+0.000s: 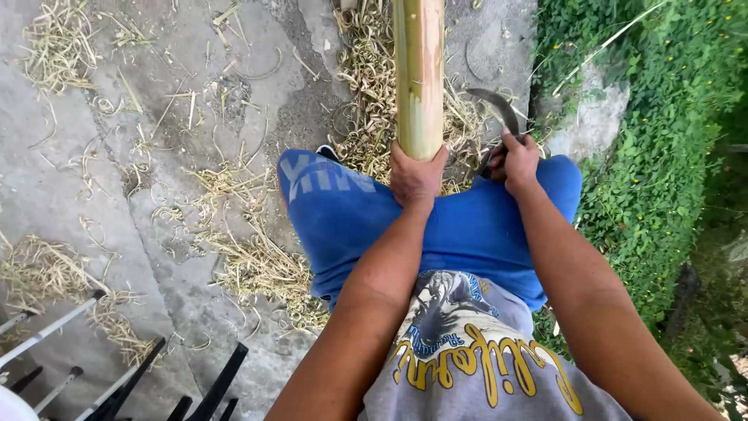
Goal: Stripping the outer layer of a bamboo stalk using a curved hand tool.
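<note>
Bamboo [419,74] stood at twelve o'clock in the view, a thick pole of pale green and yellow running from the top edge down to the person's lap. Its cut lower end rested against the left hand [415,178], whose fingers curled up around the butt of the pole and clasped it, most likely to brace it and keep it from sliding or turning. The pole lay between the knees, over the blue shorts [358,218], which probably gave it a second support.

At about one o'clock the right hand [516,162] was clenched around the handle of a curved knife [495,109]. The dark blade arched up and to the left, its tip near the side of the pole but apart from it. Held so, the edge faced the bamboo, a position that suited shaving strips off its skin.

Dry shavings [265,269] lay scattered on the concrete ground [70,179] from nine to twelve o'clock, thickest around the foot of the pole. Green plants [670,117] covered the bank at three o'clock. Thin metal legs [54,327] of some frame showed at seven o'clock.
</note>
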